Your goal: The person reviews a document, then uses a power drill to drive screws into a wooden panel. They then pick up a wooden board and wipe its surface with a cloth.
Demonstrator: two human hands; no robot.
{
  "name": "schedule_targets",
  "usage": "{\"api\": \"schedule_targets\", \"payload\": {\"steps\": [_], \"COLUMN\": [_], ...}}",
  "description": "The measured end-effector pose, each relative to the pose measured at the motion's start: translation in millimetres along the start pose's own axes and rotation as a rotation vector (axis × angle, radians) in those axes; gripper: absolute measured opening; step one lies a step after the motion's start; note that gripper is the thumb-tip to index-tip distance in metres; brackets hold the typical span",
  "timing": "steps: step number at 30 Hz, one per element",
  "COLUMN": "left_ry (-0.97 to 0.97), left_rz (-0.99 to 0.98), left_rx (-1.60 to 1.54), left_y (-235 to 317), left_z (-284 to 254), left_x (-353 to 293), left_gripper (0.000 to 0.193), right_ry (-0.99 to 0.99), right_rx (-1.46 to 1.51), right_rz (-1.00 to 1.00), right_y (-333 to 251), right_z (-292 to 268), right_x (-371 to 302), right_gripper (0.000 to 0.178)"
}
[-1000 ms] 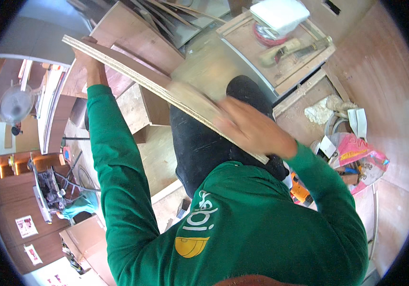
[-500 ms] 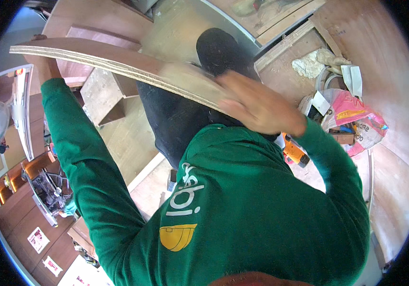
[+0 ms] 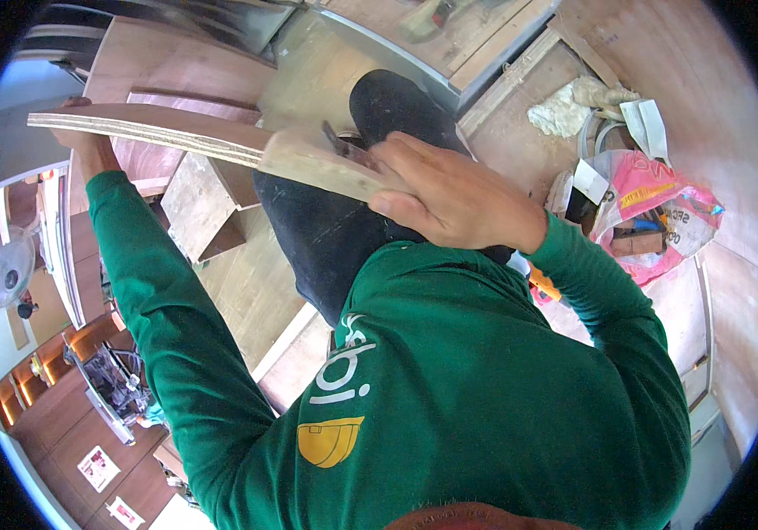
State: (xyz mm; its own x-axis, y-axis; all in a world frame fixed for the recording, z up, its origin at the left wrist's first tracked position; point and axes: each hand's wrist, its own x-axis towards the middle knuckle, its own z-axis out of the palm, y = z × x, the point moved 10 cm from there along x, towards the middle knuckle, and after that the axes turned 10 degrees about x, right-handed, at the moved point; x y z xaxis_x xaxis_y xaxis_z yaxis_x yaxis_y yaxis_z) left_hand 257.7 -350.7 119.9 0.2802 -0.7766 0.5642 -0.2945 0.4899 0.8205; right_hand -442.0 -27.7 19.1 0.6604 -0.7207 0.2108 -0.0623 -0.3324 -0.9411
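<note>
A curved plywood board (image 3: 176,132) with a layered pale edge lies over my dark-trousered legs. My left hand (image 3: 79,132) is closed round its far left end, most of the fingers hidden behind it. On the board's right part sits a wooden hand plane (image 3: 317,166), a pale block with a dark blade-like piece standing up from it. My right hand (image 3: 450,190) grips the plane's near end, thumb along the side towards me and fingers over the top. The plane hides the right end of the board.
At right lies a pink and white sack (image 3: 631,190) holding tools and wood pieces, with an orange tool (image 3: 542,284) partly behind my sleeve. A pale crumpled cloth (image 3: 560,110) lies above it. An open wooden box (image 3: 207,208) stands at left, and a fan (image 3: 8,269) further left.
My right hand and the plane have moved left along the board's edge, and the plane's blur has gone. My left hand keeps its hold on the board's end. The whole view has shifted slightly.
</note>
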Motion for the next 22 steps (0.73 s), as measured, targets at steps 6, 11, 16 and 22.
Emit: {"api": "schedule_targets", "payload": {"steps": [6, 11, 16, 22], "left_ry": [0.172, 0.127, 0.115, 0.087], "left_rz": [-0.082, -0.034, -0.061, 0.002], "left_rx": [-0.138, 0.009, -0.164, 0.021], "left_y": [-1.1, 5.5, -0.6, 6.7], "left_z": [-6.5, -12.2, 1.1, -29.3], "left_x": [-29.4, -29.3, -15.3, -39.8], "left_gripper": [0.030, 0.028, 0.031, 0.031], "right_ry": [-0.142, -0.079, -0.016, -0.122], "right_rx": [-0.083, -0.093, -0.028, -0.128], "right_rz": [0.223, 0.188, 0.010, 0.085], "right_y": [32.5, 28.8, 2.9, 28.0], "right_z": [6.0, 0.0, 15.5, 16.8], "right_x": [-54.6, -76.4, 13.5, -26.9], "right_gripper": [0.046, 0.048, 0.048, 0.059]}}
